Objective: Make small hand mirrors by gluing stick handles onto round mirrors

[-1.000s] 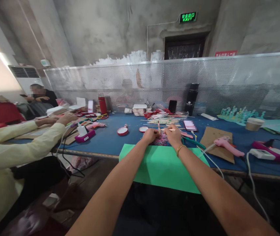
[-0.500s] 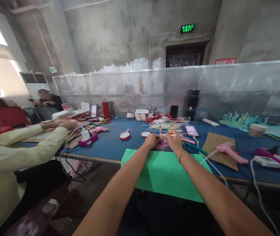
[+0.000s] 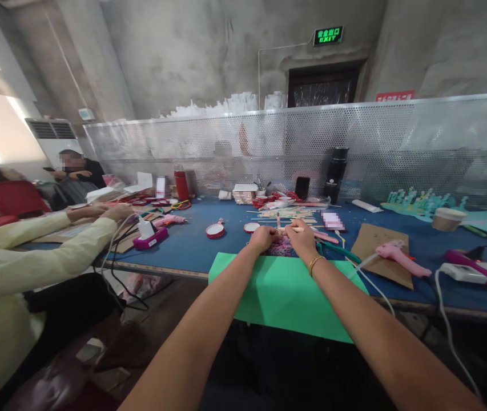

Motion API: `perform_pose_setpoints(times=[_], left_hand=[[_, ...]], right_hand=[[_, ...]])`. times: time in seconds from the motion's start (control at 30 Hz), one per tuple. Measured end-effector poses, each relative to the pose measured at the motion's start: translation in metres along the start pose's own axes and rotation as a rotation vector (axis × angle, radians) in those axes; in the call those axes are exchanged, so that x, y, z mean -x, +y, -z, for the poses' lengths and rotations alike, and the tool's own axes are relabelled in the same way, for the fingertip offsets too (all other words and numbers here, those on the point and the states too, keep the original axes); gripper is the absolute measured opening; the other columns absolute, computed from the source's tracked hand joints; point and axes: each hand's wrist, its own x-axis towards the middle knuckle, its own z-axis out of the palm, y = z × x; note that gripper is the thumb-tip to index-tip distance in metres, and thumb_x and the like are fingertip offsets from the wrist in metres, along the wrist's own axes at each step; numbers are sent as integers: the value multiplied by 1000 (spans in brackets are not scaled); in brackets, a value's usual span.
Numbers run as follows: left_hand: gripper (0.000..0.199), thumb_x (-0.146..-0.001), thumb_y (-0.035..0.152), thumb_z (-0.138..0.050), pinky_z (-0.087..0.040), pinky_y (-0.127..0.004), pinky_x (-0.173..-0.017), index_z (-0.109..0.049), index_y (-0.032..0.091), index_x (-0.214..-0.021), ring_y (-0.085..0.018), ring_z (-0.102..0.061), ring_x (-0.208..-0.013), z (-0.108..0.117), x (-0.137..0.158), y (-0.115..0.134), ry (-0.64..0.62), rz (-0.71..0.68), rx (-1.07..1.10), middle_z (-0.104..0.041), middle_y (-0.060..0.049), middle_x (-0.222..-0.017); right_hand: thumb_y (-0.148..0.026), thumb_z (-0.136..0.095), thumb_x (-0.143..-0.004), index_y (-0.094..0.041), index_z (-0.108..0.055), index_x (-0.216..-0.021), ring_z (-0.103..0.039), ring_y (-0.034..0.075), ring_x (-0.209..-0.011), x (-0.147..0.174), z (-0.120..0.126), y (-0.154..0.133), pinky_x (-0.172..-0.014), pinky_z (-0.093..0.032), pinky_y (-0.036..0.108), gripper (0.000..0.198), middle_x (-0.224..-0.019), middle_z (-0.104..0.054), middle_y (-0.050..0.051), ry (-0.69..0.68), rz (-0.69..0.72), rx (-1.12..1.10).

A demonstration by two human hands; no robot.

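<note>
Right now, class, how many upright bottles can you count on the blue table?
2: a red bottle left of centre and a taller black bottle right of centre, both near the perforated screen. Clutter may hide others.

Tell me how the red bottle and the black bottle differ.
The red bottle is bright red; the black bottle is black with a small white mark. The black bottle looks taller in view than the red bottle. Both stand upright on the blue table, near the perforated screen.
</note>
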Motion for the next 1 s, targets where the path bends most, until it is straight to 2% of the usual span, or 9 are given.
perform_pose_setpoints(times=[0.2, 0.43, 0.7, 1.0], left_hand=[[31, -72, 43, -65, -25, -24, -54, -70, 13, -68, -9, -38, -55, 3, 0, 2, -23, 0, -42, -50, 4, -54], [32, -71, 44, -66, -26, -23, -54, -69, 13, -64, -9, -38, -55, 3, 2, 5, -12, 4, -26, -52, 4, -55], [28, -72, 40, -64, -28, -23, -55, -72, 13, -68, -9, -41, -55, 5, 3, 8, -32, 24, -34, -54, 3, -56], [32, -72, 44, -65, -25, -24, -53, -70, 13, -67, -9, -39, -53, 3, 3, 5, -6, 18, -31, -52, 3, -54]], right_hand=[[-37, -53, -69, -25, -52, -61, -55, 19, -62, 0, 4, -4, -59, -40, 28, 14, -60, -63, -1, 55, -42, 13], [-38, -52, -70, -25, -52, -63, -54, 19, -61, 0, 1, -2, -59, -40, 28, 15, -61, -63, -1, 7, -24, -13], [-37, -52, -69, -25, -51, -61, -55, 20, -63, 2, 7, -7, -62, -39, 29, 15, -62, -63, -1, 58, -65, 61], [-38, -51, -69, -24, -52, -62, -54, 19, -61, 2, 3, -5, -60, -40, 29, 15, -61, -64, 0, 43, -13, 23]])
